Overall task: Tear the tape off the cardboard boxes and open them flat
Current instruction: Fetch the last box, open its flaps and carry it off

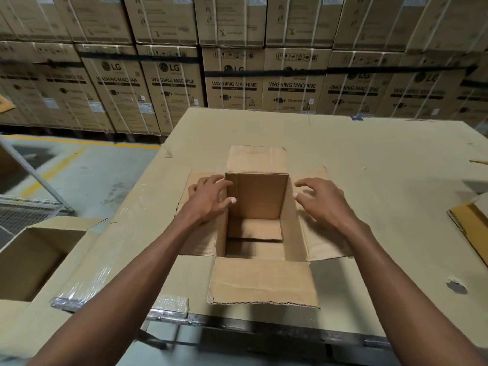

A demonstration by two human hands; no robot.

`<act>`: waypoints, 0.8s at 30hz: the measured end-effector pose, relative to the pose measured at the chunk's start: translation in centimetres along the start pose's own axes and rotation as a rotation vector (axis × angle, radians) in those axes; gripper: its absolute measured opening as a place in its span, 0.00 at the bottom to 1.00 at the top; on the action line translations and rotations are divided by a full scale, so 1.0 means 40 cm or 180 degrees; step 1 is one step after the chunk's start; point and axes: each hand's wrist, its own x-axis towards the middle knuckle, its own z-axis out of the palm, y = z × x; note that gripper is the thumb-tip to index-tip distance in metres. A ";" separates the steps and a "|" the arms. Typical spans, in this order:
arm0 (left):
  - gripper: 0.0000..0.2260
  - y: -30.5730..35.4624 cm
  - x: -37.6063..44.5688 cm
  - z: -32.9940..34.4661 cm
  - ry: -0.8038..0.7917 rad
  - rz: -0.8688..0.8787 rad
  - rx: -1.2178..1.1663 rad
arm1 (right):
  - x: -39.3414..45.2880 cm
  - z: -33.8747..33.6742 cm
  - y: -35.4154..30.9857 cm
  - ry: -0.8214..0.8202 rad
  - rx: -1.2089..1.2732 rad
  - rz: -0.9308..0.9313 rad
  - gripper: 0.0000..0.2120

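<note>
A small brown cardboard box [257, 196] stands upright in the middle of the cardboard-covered table [369, 159], its top flaps folded outward on all sides. The inside looks empty and its bottom flaps are closed. My left hand [210, 198] rests on the left flap with the thumb over the box's left rim, fingers spread. My right hand [320, 200] hovers over the right flap, fingers spread, at or just above the cardboard. I see no tape on the box's top.
An open larger carton [34, 257] sits at the lower left beside the table. Another cardboard piece [470, 225] lies at the table's right edge. Stacked washing machine cartons [237, 83] form a wall behind. Grey floor with yellow lines [60, 165] lies to the left.
</note>
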 end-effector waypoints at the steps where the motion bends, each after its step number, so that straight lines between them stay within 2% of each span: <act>1: 0.22 -0.014 -0.023 -0.004 0.0103 -0.0054 -0.0089 | -0.022 -0.016 0.020 0.0050 -0.0095 0.0029 0.16; 5: 0.21 -0.049 -0.100 -0.021 0.0442 -0.0340 -0.0353 | -0.115 -0.038 0.080 0.0040 -0.0359 0.0340 0.16; 10: 0.20 -0.060 -0.167 -0.023 0.0533 -0.0432 -0.0732 | -0.172 -0.041 0.096 0.0094 0.0754 0.0387 0.13; 14: 0.22 -0.065 -0.193 -0.027 0.0531 -0.0428 -0.0954 | -0.182 -0.055 0.058 0.0311 0.1040 0.0309 0.10; 18: 0.26 -0.073 -0.206 -0.041 0.0534 -0.0347 -0.1172 | -0.169 -0.064 0.007 0.0311 0.0927 0.0121 0.09; 24: 0.19 -0.066 -0.211 -0.055 0.0591 -0.0378 -0.1356 | -0.141 -0.054 -0.058 -0.0035 0.0419 -0.0083 0.08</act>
